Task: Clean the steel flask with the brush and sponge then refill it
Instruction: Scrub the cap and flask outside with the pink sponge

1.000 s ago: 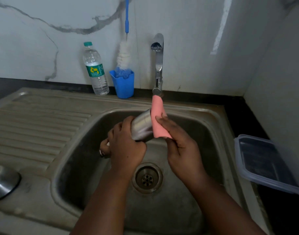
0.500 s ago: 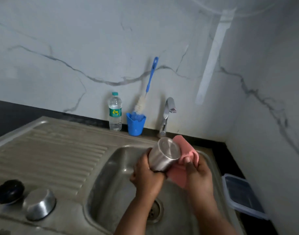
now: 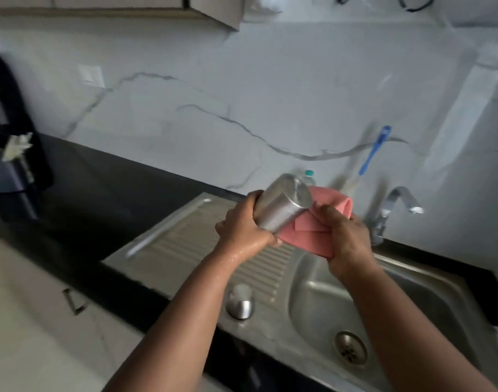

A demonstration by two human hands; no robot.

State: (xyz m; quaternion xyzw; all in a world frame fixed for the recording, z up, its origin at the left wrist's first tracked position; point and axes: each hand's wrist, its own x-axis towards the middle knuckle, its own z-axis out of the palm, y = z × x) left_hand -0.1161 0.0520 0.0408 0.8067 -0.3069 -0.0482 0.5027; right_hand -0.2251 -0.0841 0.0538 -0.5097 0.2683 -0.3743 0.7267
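My left hand (image 3: 243,227) grips the steel flask (image 3: 281,206), which is tilted with its flat base pointing up and away, above the draining board. My right hand (image 3: 345,239) holds a folded pink sponge cloth (image 3: 307,224) pressed against the flask's right side. The blue-handled bottle brush (image 3: 373,151) stands blurred against the wall behind, its lower part hidden by the cloth. A steel cap (image 3: 239,302) sits on the draining board below my left forearm.
The steel sink (image 3: 411,301) with its drain (image 3: 350,350) lies below my right arm; the tap (image 3: 394,205) stands behind it. A plastic water bottle's green cap (image 3: 309,174) peeks over the flask. Black countertop (image 3: 100,199) runs left; a dark object (image 3: 10,154) stands at far left.
The view has swung up and to the left. Both hands with flask and cloth have risen from over the sink basin to above the draining board.
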